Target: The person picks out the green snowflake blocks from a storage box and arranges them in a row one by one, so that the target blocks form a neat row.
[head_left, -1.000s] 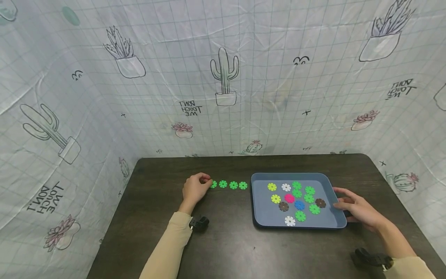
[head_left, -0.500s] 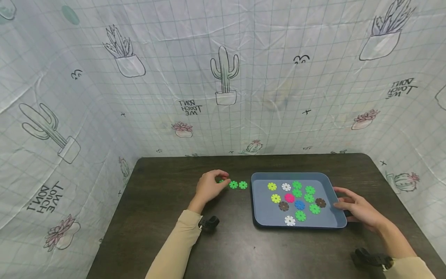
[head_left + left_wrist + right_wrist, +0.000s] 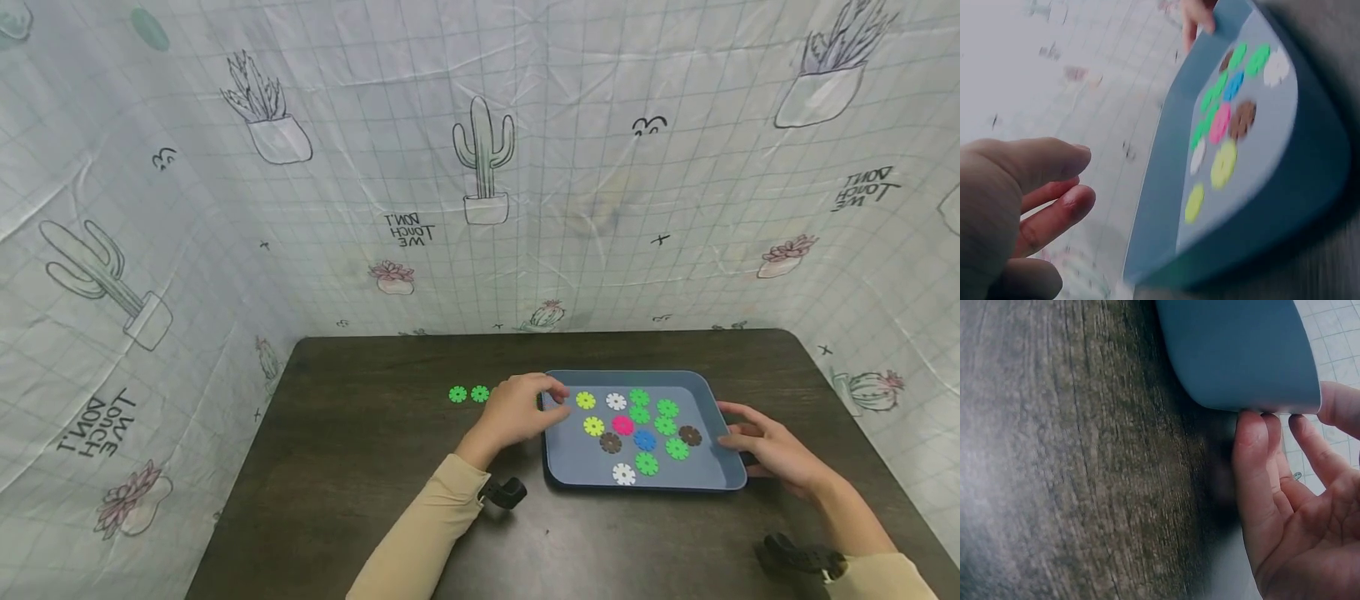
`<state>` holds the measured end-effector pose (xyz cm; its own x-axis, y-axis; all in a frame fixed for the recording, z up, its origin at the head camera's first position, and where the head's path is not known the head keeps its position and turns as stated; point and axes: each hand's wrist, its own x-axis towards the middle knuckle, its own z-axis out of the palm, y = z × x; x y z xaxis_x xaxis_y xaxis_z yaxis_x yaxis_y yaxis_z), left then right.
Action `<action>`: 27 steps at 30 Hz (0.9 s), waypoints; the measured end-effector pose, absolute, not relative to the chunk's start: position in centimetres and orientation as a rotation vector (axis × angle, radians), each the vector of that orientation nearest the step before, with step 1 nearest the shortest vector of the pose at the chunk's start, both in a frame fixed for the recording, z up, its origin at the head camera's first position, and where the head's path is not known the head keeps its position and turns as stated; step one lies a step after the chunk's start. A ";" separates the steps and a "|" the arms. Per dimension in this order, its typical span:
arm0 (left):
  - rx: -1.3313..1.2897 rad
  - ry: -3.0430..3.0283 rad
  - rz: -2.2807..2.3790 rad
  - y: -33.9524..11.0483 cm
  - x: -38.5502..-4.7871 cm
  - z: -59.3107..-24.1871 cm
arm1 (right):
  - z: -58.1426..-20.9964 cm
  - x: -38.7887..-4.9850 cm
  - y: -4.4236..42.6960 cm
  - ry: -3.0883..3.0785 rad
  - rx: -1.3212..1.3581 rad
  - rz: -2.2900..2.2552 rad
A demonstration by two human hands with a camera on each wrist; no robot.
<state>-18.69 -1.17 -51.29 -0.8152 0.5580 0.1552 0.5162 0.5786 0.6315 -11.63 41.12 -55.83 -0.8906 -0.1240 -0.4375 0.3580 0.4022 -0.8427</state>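
Observation:
My left hand (image 3: 517, 410) hovers over the left rim of the blue-grey tray (image 3: 558, 467), thumb and fingers apart with nothing between them; the left wrist view shows this hand (image 3: 1029, 200) beside the tray wall (image 3: 1160, 206). Flat notched discs lie spread in the tray: several green, among them one low down (image 3: 647, 463), two yellow (image 3: 585, 401), two white, two brown, one pink (image 3: 622, 425) and one blue (image 3: 645, 440). My right hand (image 3: 780, 450) grips the tray's right edge; in the right wrist view its fingertips (image 3: 1250, 431) press the wall (image 3: 1254, 369) from outside.
Two green discs (image 3: 457, 394) show in a row on the dark table (image 3: 337, 467), left of the tray; my left hand covers the spot just right of them. A patterned cloth (image 3: 570, 250) hangs behind and at both sides.
My left hand has moved right along the row of green discs to the tray's left rim, its fingers parting from the row. My right hand and the tray have stayed in place.

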 end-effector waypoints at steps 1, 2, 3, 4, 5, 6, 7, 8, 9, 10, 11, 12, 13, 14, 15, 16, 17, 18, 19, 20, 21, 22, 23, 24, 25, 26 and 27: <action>0.965 2.736 1.042 -0.5 -18.5 -51.1 | -55.8 -11.6 41.1 2.231 0.202 -1.496; 0.997 2.731 1.028 0.1 -18.3 -50.9 | -55.7 -11.6 41.1 2.233 0.203 -1.494; 1.030 2.733 1.005 0.7 -18.1 -50.8 | -55.6 -11.6 41.1 2.234 0.203 -1.492; 1.059 2.729 0.987 1.2 -18.0 -50.7 | -55.6 -11.6 41.1 2.237 0.204 -1.487; 1.086 2.725 0.967 1.8 -17.8 -50.6 | -55.5 -11.7 41.1 2.240 0.202 -1.481; 1.112 2.722 0.949 2.3 -17.7 -50.6 | -55.4 -11.7 41.1 2.243 0.198 -1.477; 1.139 2.721 0.929 2.7 -17.6 -50.6 | -55.3 -11.7 41.0 2.245 0.190 -1.474; 1.159 2.712 0.919 3.2 -17.4 -50.6 | -55.3 -11.8 41.0 2.247 0.193 -1.473; 1.181 2.706 0.906 3.7 -17.3 -50.6 | -55.2 -11.9 41.0 2.252 0.192 -1.469; 1.197 2.698 0.891 4.2 -17.2 -50.6 | -55.2 -11.9 40.9 2.259 0.182 -1.465; 1.215 2.698 0.867 4.7 -17.1 -50.7 | -55.2 -12.0 40.9 2.264 0.171 -1.463; 1.231 2.696 0.846 5.1 -17.1 -50.8 | -55.2 -12.1 40.9 2.267 0.162 -1.464; 1.244 2.690 0.821 5.6 -17.0 -50.9 | -55.3 -12.2 40.9 2.270 0.156 -1.464; 1.255 2.682 0.796 6.1 -16.9 -51.0 | -55.3 -12.2 40.9 2.274 0.154 -1.464; 1.265 2.678 0.761 6.5 -16.7 -51.1 | -55.3 -12.2 41.0 2.276 0.143 -1.463; 1.274 2.676 0.726 7.0 -16.6 -51.3 | -55.4 -12.2 41.0 2.274 0.136 -1.467; 1.284 2.667 0.699 7.4 -16.5 -51.4 | -55.4 -12.2 41.1 2.271 0.140 -1.471; 1.285 2.658 0.676 7.8 -16.3 -51.6 | -55.4 -12.2 41.1 2.266 0.148 -1.475; 1.288 2.653 0.649 8.2 -16.2 -51.8 | -55.5 -12.1 41.2 2.260 0.155 -1.480; 1.290 2.655 0.617 8.5 -16.1 -52.0 | -55.5 -12.1 41.2 2.254 0.160 -1.484; 1.289 2.659 0.586 8.9 -16.0 -52.2 | -55.5 -12.0 41.2 2.247 0.164 -1.488; 1.287 2.662 0.558 9.1 -15.9 -52.3 | -55.6 -11.9 41.2 2.241 0.169 -1.490; 1.280 2.666 0.530 9.4 -15.8 -52.5 | -55.6 -11.8 41.3 2.235 0.174 -1.493; 1.271 2.673 0.495 9.6 -15.8 -52.7 | -55.6 -11.8 41.3 2.230 0.176 -1.494; 1.266 2.679 0.464 9.8 -15.7 -52.9 | -55.6 -11.7 41.3 2.226 0.176 -1.497; 1.265 2.683 0.432 10.0 -15.7 -53.0 | -55.7 -11.6 41.3 2.223 0.176 -1.498; 1.267 2.686 0.404 10.2 -15.7 -53.2 | -55.7 -11.6 41.3 2.220 0.177 -1.501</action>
<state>-15.71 10.19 -53.20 -0.6343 0.7729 -0.0158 0.7341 0.6086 0.3010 -11.57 41.31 -55.67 -0.8895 -0.1425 -0.4341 0.3497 0.3992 -0.8475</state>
